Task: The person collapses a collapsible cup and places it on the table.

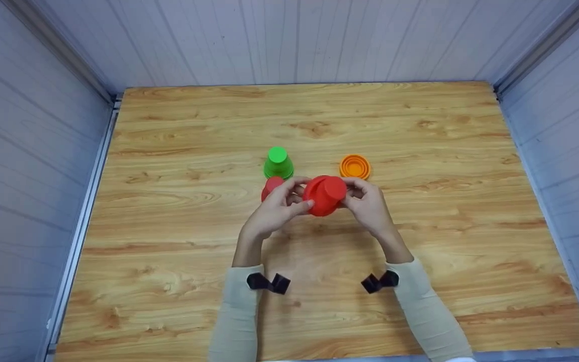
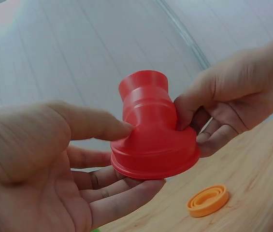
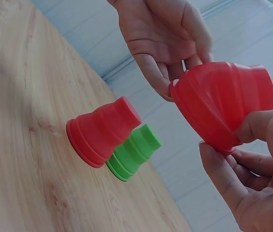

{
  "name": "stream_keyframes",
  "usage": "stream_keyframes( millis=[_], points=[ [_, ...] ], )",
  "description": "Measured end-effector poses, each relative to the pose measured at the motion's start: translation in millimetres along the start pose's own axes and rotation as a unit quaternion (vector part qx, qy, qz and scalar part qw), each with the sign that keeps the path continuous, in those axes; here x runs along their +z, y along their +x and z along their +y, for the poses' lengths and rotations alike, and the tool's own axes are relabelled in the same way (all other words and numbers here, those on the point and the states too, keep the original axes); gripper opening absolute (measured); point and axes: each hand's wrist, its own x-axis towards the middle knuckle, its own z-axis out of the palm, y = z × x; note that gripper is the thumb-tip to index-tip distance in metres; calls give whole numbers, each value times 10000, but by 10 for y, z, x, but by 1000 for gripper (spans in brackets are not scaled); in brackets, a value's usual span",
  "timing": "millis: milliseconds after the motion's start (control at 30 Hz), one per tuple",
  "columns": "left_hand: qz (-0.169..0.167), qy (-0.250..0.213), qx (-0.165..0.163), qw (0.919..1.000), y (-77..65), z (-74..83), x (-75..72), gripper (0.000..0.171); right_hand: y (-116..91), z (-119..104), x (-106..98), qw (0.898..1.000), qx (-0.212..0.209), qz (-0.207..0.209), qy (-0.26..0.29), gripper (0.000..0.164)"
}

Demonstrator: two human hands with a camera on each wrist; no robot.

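Between both hands, above the table, is a red collapsible cup (image 1: 322, 196), bottom end up and partly folded, its wall dented unevenly in the left wrist view. My left hand (image 1: 277, 208) pinches its wide rim, thumb on the wall and fingers beneath. Opposite, my right hand (image 1: 368, 203) grips the other side with thumb and fingers, as the right wrist view shows. A second red cup (image 3: 102, 133) stands upside down on the table beyond the left hand, partly hidden by it in the head view. Behind that one stands a green cup (image 1: 278, 162), also upside down and extended.
An orange collapsible cup (image 1: 355, 167) lies folded flat in rings, beyond the right hand. The wooden table (image 1: 179, 216) has pale panel walls at its left, back and right. Small black blocks (image 1: 269, 283) show near each sleeve.
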Motion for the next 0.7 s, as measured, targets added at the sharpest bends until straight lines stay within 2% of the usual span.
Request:
stream_keyframes(
  millis=[167,300,367,500,700],
  points=[
    [157,-164,-124,9997,-1,21,8,47,-14,-62,20,10000,-10,-36,-90,26],
    [320,-34,-104,9994,4,26,20,44,-59,-209,44,9992,-101,-97,-383,27],
    [446,148,-18,9989,8,21,21,42,-75,-257,56,9986,-126,-110,-502,29],
    [774,705,120,9944,20,14,32,40,-32,-154,58,9990,12,-60,-453,29],
    [1255,1445,-34,9815,36,42,62,40,0,-47,46,9994,-100,-318,-128,32]
  ],
)
